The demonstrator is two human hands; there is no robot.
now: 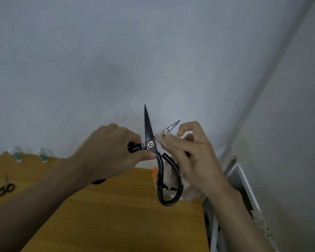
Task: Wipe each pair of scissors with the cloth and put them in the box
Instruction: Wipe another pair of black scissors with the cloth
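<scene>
Our left hand (109, 153) has a closed grip on one handle of the large black scissors (154, 153): fingers curled over the handle, thumb pressed just under the pivot screw. Scissors are held up in the air over the tabletop (116, 215), blades spread wide. The dark blade points straight up; the other, speckled blade angles up to the right. The free handle loop hangs down between our two hands.

Our right hand (193, 157) grips the pale pink cloth (164, 140), bunched around the fingers. The cloth-covered fingertip presses on the speckled blade just beside the pivot; the rest of the cloth trails down behind the palm.

Behind the hanging handle loop we see an orange piece (154, 172) and a pale translucent edge; can't tell if that's the box, and can't see any contents.

Far left on the tabletop lies a small pair of black-handled scissors (5, 188), well apart from our hands. At the back edge near the wall stand two thread spools (16, 154), green thread, close together. A white frame (242, 179) stands right of the tabletop, by the wall.
</scene>
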